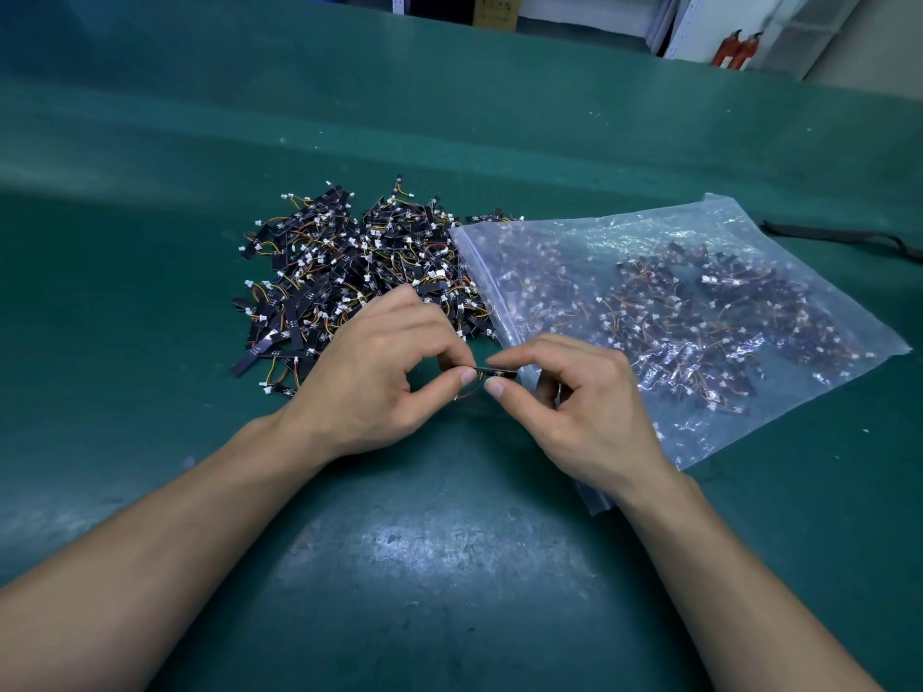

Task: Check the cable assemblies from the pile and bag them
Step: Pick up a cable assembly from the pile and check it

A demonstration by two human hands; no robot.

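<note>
A pile of cable assemblies, black strips with coloured wires and white connectors, lies on the green mat at centre. To its right a clear zip bag holds many more of them. Both hands meet just in front of the pile, at the bag's mouth. My left hand pinches one end of a single cable assembly between thumb and forefinger. My right hand pinches its other end, the black strip, and its wires loop down between the two thumbs.
The green table mat spreads in front of me. A black strap lies at the right beyond the bag. Behind the table's far edge stand red fire extinguishers and a cardboard box.
</note>
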